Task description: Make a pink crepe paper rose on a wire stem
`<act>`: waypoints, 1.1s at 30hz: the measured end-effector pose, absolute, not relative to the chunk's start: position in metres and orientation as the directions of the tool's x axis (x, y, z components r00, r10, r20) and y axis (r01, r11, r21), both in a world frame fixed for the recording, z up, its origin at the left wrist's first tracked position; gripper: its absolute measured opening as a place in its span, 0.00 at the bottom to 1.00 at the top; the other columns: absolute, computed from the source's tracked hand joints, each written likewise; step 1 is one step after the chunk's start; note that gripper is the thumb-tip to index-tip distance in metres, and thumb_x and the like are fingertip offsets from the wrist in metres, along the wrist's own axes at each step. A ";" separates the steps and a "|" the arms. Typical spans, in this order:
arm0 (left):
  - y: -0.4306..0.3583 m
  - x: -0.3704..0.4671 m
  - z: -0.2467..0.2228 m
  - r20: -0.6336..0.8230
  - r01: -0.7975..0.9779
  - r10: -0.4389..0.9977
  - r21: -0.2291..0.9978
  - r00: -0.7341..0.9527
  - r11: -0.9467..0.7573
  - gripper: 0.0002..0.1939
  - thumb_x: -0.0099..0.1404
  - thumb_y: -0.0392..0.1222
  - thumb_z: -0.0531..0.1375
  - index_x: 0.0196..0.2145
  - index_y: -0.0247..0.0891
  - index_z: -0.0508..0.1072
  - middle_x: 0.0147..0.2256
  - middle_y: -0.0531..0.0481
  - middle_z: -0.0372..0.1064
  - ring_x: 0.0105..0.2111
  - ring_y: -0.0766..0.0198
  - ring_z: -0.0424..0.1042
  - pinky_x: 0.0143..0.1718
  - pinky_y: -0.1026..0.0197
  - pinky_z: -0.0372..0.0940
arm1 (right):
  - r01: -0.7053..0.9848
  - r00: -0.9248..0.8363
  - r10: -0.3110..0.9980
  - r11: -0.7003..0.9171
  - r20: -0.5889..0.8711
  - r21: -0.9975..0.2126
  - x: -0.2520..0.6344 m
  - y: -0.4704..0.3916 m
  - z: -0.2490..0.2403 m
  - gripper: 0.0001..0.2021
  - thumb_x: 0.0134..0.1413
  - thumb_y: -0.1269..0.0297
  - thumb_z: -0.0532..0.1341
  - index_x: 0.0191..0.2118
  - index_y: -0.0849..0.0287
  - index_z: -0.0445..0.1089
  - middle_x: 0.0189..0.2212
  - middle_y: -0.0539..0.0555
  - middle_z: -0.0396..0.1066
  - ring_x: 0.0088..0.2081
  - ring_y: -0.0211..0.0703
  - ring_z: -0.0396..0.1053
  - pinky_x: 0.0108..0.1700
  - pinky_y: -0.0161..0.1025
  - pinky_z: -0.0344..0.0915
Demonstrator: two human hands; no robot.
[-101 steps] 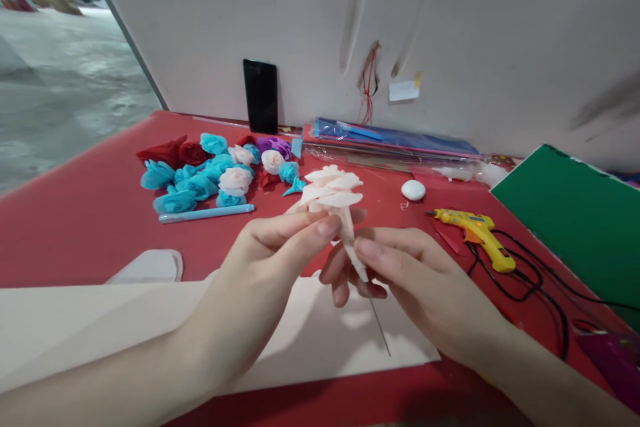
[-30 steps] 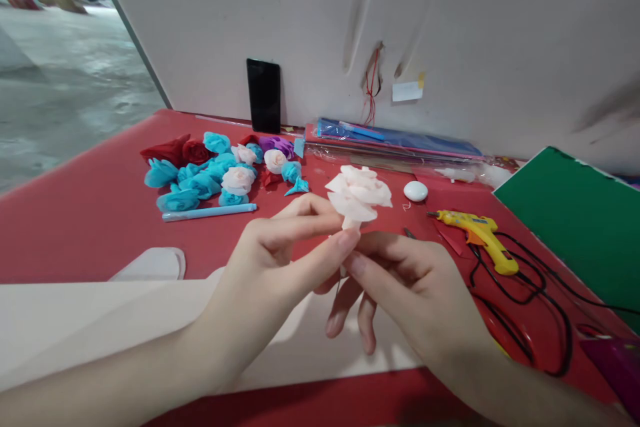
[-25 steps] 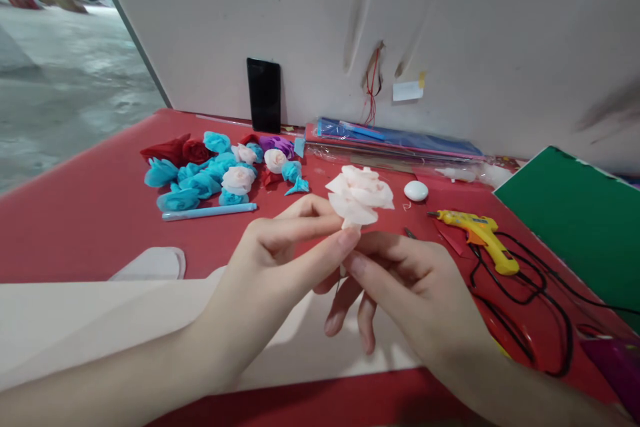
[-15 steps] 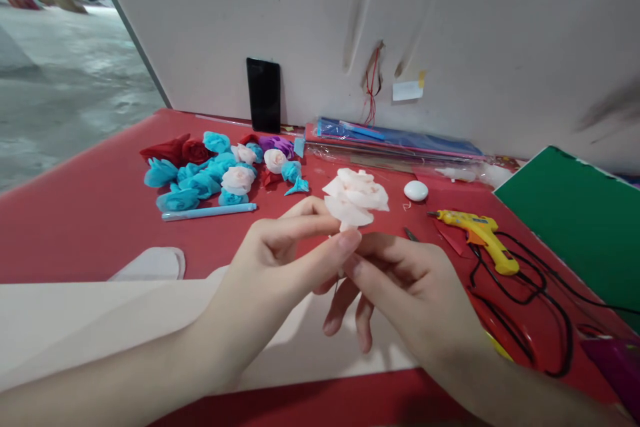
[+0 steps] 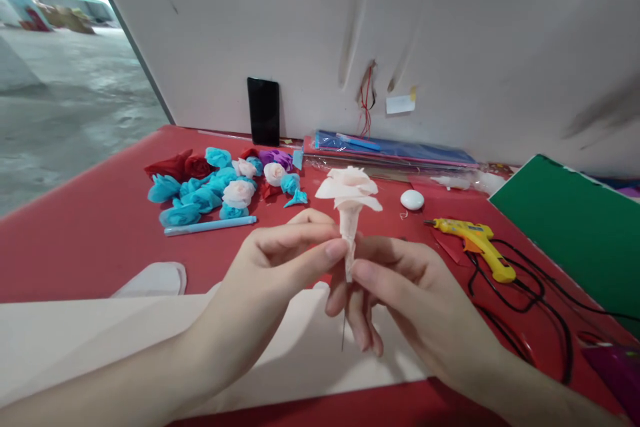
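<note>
A pale pink paper flower [image 5: 349,197] stands upright between my hands, its wrapped base narrowing to a thin wire that points down. My left hand [image 5: 295,257] pinches the base from the left with thumb and fingers. From the right, my right hand [image 5: 395,280] grips the lower end of the base, thumb in front, with its other fingers curled beneath beside the wire. Below both hands lies a wide sheet of pale paper [image 5: 310,360]. Cut pale paper petals [image 5: 155,279] lie at its upper left edge.
Blue, red, pink and purple paper flowers [image 5: 200,193] lie beyond a light blue pen [image 5: 210,225]. A phone [image 5: 264,111] leans on the wall. To the right are a white oval object [image 5: 412,199], a yellow glue gun [image 5: 475,240] with black cable and a green board [image 5: 575,233].
The flower has tilted upright, so its wrapped base and wire now show. My right hand's fingers have shifted lower on the base. The whole view has moved slightly.
</note>
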State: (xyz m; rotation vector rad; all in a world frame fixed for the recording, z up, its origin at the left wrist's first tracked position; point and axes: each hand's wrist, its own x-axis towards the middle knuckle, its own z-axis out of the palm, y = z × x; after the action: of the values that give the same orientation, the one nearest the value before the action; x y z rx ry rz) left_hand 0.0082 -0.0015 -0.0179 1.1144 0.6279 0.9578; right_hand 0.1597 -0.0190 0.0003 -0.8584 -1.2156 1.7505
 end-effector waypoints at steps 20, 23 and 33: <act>-0.004 0.010 -0.015 0.053 -0.338 0.911 0.936 0.410 0.098 0.14 0.61 0.42 0.59 0.19 0.37 0.73 0.22 0.54 0.63 0.24 0.68 0.65 0.35 0.62 0.63 | 0.081 -0.280 0.960 0.024 0.000 -0.996 0.156 -0.025 0.003 0.13 0.56 0.63 0.57 0.23 0.62 0.69 0.17 0.47 0.64 0.18 0.28 0.57 0.21 0.28 0.55; -0.004 0.012 -0.013 0.043 -0.343 0.900 0.932 0.433 0.120 0.15 0.62 0.42 0.59 0.19 0.36 0.73 0.23 0.53 0.65 0.27 0.66 0.68 0.35 0.62 0.64 | 0.051 -0.288 0.958 0.017 0.002 -0.999 0.157 -0.024 0.004 0.13 0.57 0.63 0.56 0.23 0.62 0.68 0.18 0.47 0.64 0.18 0.27 0.55 0.20 0.28 0.54; 0.000 0.011 -0.015 0.024 -0.371 0.877 0.911 0.480 0.179 0.15 0.63 0.39 0.58 0.18 0.36 0.70 0.22 0.53 0.67 0.26 0.64 0.71 0.39 0.59 0.66 | -0.178 -0.381 0.924 -0.116 -0.040 -0.977 0.158 -0.020 -0.001 0.11 0.57 0.65 0.57 0.27 0.62 0.71 0.18 0.47 0.64 0.17 0.26 0.52 0.19 0.29 0.48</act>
State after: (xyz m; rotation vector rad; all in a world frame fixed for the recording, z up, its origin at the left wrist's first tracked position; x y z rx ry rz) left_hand 0.0109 -0.0001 -0.0146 1.0429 0.5921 0.9587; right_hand 0.1583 -0.0197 -0.0011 -0.9079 -1.2874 1.6356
